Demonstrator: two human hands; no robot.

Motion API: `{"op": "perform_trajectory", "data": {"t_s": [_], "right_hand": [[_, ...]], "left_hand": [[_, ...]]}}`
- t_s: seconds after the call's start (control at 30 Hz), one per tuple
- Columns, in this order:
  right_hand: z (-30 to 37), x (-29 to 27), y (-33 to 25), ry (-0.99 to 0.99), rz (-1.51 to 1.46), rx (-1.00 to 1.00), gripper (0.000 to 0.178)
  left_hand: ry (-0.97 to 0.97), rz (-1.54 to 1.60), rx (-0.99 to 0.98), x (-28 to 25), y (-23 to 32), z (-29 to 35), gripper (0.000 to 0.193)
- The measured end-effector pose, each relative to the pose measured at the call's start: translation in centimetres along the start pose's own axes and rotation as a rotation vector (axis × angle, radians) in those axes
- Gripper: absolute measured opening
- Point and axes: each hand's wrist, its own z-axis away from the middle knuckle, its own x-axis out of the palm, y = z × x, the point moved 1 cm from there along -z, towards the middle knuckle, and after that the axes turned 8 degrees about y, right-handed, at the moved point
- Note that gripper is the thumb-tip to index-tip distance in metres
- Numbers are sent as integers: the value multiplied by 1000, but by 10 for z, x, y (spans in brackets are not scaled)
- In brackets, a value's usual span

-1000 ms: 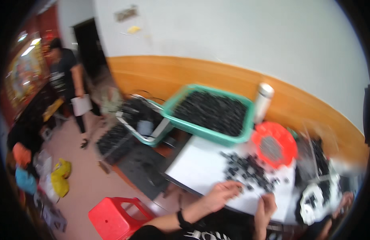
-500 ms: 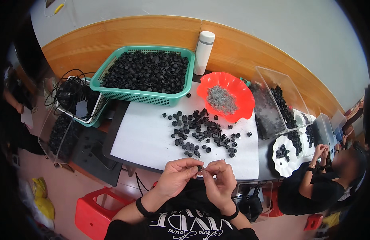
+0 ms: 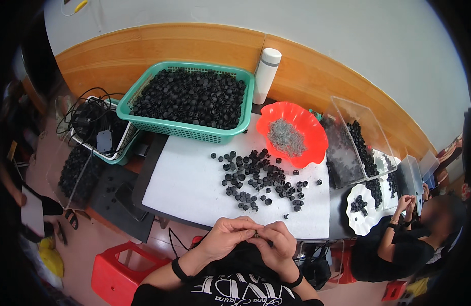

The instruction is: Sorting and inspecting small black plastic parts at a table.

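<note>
In front of the table's near edge, my left hand (image 3: 226, 239) and my right hand (image 3: 277, 245) meet at the fingertips. Thumb and forefinger of the left pinch a small dark piece (image 3: 256, 235), which looks like one of the black round caps; the fingers mostly cover it. My right hand is closed in a pinch against the same spot, and what it grips is too small to make out. Beyond them a loose scatter of black caps (image 3: 261, 176) lies on the white mat (image 3: 182, 178). One cap (image 3: 286, 217) sits apart, closer to the right hand.
A green basket (image 3: 179, 130) heaped with black caps stands at the back. Beside it are a white bottle (image 3: 266, 76) and a red scalloped dish (image 3: 317, 135) of thin metal pins. Rightward stand a clear bin (image 3: 365, 115), a white dish (image 3: 360, 227) and a seated person (image 3: 408, 250).
My hands have drawn closer together, and the fingers now cover more of the small piece. The whole view has shifted slightly, and the lone cap near the mat's front now shows.
</note>
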Motion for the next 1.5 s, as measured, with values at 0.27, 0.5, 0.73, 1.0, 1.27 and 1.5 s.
{"op": "perform_trajectory", "data": {"t_s": [0.27, 0.5, 0.73, 1.0, 1.27, 1.5], "right_hand": [[-2, -12, 19, -200, -2, 181, 42], [-3, -18, 28, -20, 38, 326, 39], [0, -21, 40, 5, 162, 121, 36], [2, -21, 39, 125, 162, 230, 27], [9, -35, 59, 383, -639, 739, 22], [15, -40, 63, 376, -852, 838, 25]], "left_hand": [[-8, -2, -145, 1, -7, -17, 36], [87, -80, -116, 16, -16, -41, 33], [147, -221, -152, 19, -19, -47, 37], [160, -511, 100, 40, -6, -37, 40], [171, -1825, 678, 42, 1, -67, 38], [-110, -1810, 942, 35, -6, -62, 38]]}}
